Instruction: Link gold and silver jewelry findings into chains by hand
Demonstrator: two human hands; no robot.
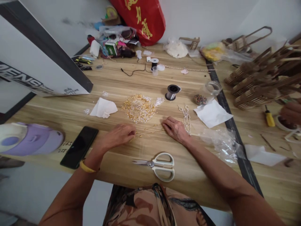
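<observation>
A thin gold beaded chain (148, 133) lies across the wooden table between my two hands. My left hand (121, 135) rests at its left end with fingers pinched on it. At the chain's right end, the curled fingers of my right hand (174, 128) press together on it. Just behind them sits a tangled heap of gold and silver chains (138, 108). Several silver chains (186, 119) lie beside my right hand. Scissors with white handles (155, 164) lie partly open in front of my hands, near the table's edge.
A spool of wire (172, 92) stands behind the heap. On the right are a glass jar (213, 89), white paper (213, 113) and plastic bags (224, 144). A black phone (79, 147) and purple bottle (43, 138) lie left. Another person's hand (291, 112) shows far right.
</observation>
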